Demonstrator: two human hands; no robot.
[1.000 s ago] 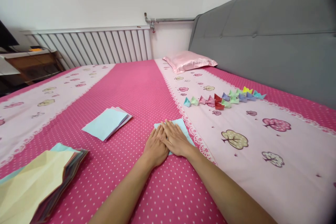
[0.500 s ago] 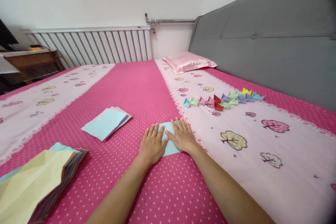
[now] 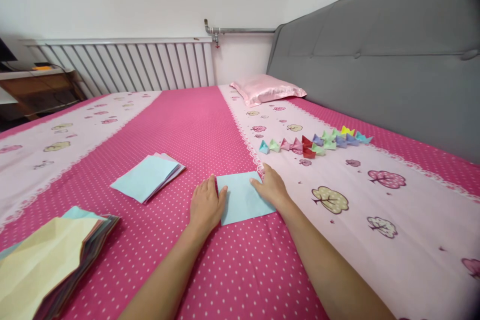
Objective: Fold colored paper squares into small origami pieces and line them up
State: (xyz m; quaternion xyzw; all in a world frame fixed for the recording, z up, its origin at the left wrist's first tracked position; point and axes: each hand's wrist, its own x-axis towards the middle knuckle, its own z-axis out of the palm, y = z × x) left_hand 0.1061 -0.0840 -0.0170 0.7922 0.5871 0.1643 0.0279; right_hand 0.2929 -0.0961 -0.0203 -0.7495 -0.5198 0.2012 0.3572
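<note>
A light blue square of paper (image 3: 243, 200) lies flat on the dotted pink bedspread in front of me. My left hand (image 3: 206, 202) rests at its left edge, with the thumb apart from the other fingers and close to the paper. At the right edge, my right hand (image 3: 272, 187) touches the sheet with its thumb on top, while the index finger points away past the far corner. Both hands are open; some fingertips of the right hand are hidden behind the hand.
To the left lies a stack of light blue and pink paper (image 3: 146, 180). Nearer is a thicker pile of creased paper (image 3: 45, 260), pale yellow on top. Several folded paper shapes (image 3: 307, 147) stand in rows at right. Beyond are a pink pillow (image 3: 268, 90) and grey headboard (image 3: 367, 60).
My hands, which lay flat on the paper with fingers spread, have moved apart to its left and right edges, uncovering its middle. The view has shifted slightly.
</note>
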